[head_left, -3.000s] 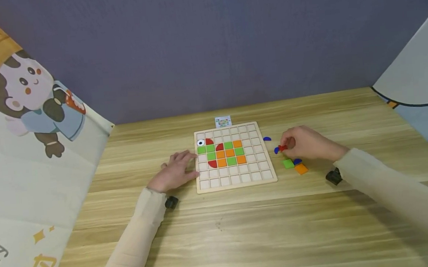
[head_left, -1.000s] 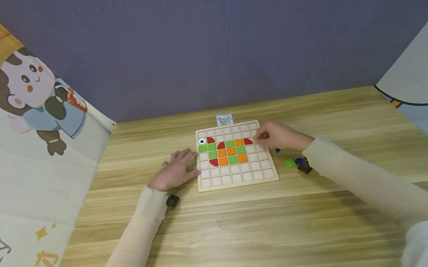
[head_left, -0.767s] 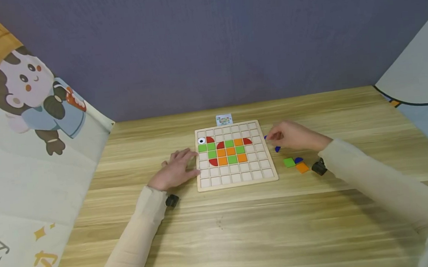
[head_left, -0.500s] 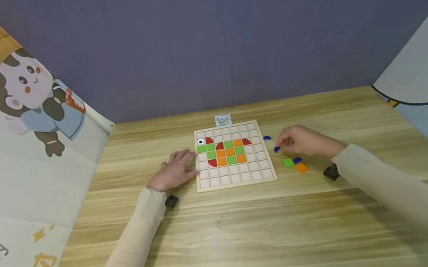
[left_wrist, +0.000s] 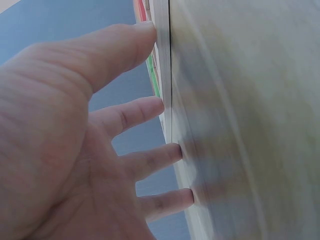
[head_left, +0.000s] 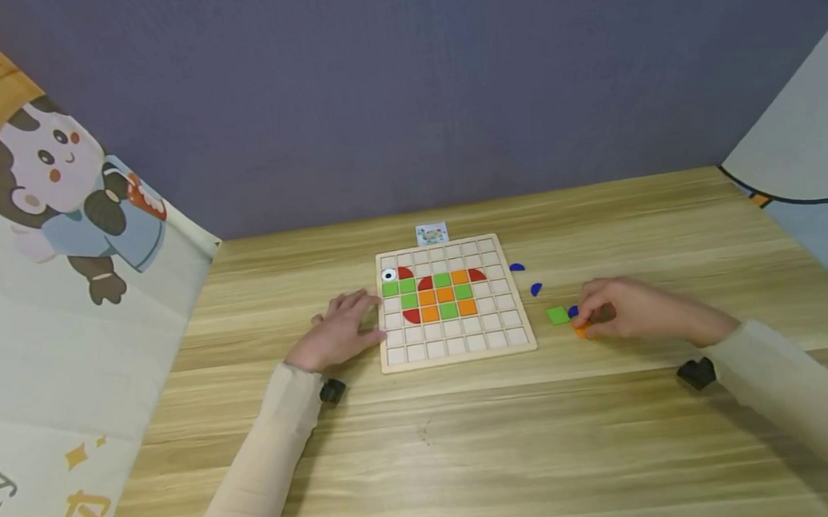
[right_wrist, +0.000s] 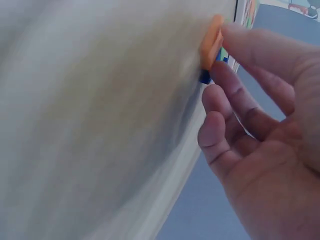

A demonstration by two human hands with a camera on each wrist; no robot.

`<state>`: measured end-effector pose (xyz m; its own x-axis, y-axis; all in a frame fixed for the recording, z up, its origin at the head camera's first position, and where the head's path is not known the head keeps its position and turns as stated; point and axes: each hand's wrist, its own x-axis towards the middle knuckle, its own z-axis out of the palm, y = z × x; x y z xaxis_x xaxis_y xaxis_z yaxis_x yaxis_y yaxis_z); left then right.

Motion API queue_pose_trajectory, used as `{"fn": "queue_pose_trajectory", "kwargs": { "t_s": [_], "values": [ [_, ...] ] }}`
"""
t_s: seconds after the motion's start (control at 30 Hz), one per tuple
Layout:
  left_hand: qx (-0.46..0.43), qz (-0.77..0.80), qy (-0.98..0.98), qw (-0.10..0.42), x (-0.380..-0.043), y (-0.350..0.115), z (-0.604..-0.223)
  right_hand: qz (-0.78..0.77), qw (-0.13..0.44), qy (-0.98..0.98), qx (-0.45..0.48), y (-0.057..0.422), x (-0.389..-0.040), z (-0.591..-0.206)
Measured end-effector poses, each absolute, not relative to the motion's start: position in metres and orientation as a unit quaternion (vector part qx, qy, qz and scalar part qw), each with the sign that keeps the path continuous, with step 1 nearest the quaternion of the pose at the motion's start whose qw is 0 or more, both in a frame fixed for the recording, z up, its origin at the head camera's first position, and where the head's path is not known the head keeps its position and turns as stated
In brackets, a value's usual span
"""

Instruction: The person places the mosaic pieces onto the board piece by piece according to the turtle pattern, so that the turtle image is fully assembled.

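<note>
A wooden grid board (head_left: 460, 351) lies on the table with green, orange and red pieces and a white eye piece (head_left: 389, 275) set in its squares. My left hand (head_left: 337, 330) rests at the board's left edge, fingers spread; in the left wrist view its thumb (left_wrist: 122, 47) touches the rim. Right of the board, my right hand (head_left: 627, 312) pinches an orange square tile (head_left: 582, 331) between thumb and fingers. The right wrist view shows that orange tile (right_wrist: 212, 42) tilted, with a dark blue piece (right_wrist: 205, 76) by it. A green square tile (head_left: 558, 315) lies just left of these fingers.
Two blue half-round pieces (head_left: 517, 267) lie between the board and my right hand, one farther back. A small picture card (head_left: 431, 234) sits behind the board. A dark wall (head_left: 446, 96) stands along the table's back edge.
A red rounded piece has gone from my right hand into the board's right side. That hand then moved over a blue half-round, down and right to the orange tile. The left hand stays put.
</note>
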<state>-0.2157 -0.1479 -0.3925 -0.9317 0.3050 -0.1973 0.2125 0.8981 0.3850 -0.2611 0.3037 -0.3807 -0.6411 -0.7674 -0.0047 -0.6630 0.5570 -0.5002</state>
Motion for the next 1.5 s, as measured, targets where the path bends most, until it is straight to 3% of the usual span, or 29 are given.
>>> {"fn": "queue_pose_trajectory", "kwargs": {
  "t_s": [0.33, 0.63, 1.5],
  "values": [
    [0.129, 0.183, 0.965, 0.133, -0.214, -0.149, -0.392, -0.200, 0.093, 0.898, -0.380, 0.301, -0.249, -0.384],
    [0.131, 0.182, 0.966, 0.128, -0.214, -0.149, -0.393, -0.224, 0.063, 0.886, -0.400, 0.279, -0.262, -0.376],
    [0.135, 0.178, 0.967, 0.122, -0.216, -0.147, -0.393, -0.235, 0.112, 0.894, -0.366, 0.178, -0.313, -0.379]
  ]
}}
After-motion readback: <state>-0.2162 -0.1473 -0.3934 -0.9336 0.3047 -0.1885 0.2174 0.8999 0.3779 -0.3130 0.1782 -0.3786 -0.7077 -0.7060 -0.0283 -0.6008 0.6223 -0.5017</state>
